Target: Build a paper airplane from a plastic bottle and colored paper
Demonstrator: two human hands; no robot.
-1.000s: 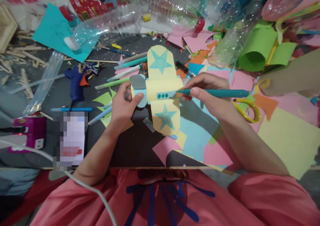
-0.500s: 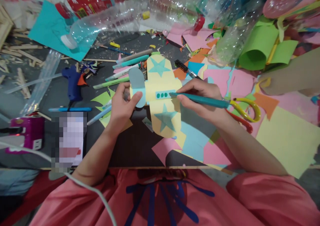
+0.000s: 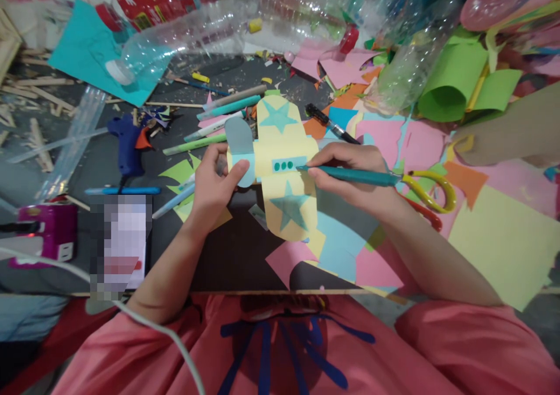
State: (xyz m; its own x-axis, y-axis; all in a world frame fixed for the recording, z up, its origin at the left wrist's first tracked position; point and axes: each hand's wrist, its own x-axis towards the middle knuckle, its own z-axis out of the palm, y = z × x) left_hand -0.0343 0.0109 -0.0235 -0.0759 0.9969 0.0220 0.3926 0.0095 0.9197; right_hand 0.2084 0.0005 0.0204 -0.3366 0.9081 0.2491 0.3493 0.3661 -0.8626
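Observation:
A yellow paper airplane model point(image 3: 286, 150) with teal stars on its wings lies across the middle of the view. My left hand point(image 3: 216, 182) grips its tail end, the thumb pressed on a light blue rounded tail piece point(image 3: 243, 172). In my right hand point(image 3: 350, 170) is a teal marker point(image 3: 359, 175), pinched between thumb and fingers. Its tip is at a light blue strip point(image 3: 289, 164) on the body, beside three dark green dots. Whether the tip touches the paper I cannot tell.
Several markers point(image 3: 231, 103) lie behind the model, with a blue glue gun point(image 3: 129, 144) to the left. Scissors point(image 3: 431, 193) and paper scraps point(image 3: 380, 138) spread to the right. Clear plastic bottles point(image 3: 184, 39) fill the back; a phone point(image 3: 126, 237) sits front left.
The marker and my right hand have shifted very slightly, the marker's rear end dipping a little. My left hand and the airplane model stay in place.

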